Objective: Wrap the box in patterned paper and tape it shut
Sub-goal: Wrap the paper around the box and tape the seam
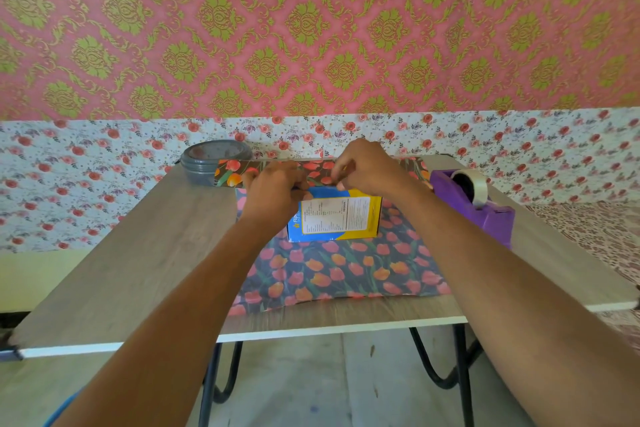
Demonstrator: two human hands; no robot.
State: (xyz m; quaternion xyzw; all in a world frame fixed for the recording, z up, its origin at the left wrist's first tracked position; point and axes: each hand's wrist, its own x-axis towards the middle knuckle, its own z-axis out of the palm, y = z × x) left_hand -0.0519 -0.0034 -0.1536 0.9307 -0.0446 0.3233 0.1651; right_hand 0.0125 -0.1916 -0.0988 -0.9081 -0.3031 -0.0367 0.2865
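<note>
Box (337, 218) beneath far edge of paper (346, 270)

Both arms are stretched forward and are bare as far as can be seen. The left forearm (194, 288) is brought in from 7 o'clock and the right forearm (485, 253) from 5 o'clock. They are angled toward each other, so the hands are set close together near the centre, reaching toward 12 o'clock.

The left hand (275, 191) is seen from the back with the wrist straight. Its fingers are curled forward and mostly hidden, and the folded edge of the patterned paper (346, 270) is gripped at its thumb side.

The right hand (367, 166) is held at 1 o'clock from the left, with the knuckles raised. Its fingertips (343, 172) are turned toward 9 o'clock and pinched on the same edge. The two hands are nearly touching.
</note>
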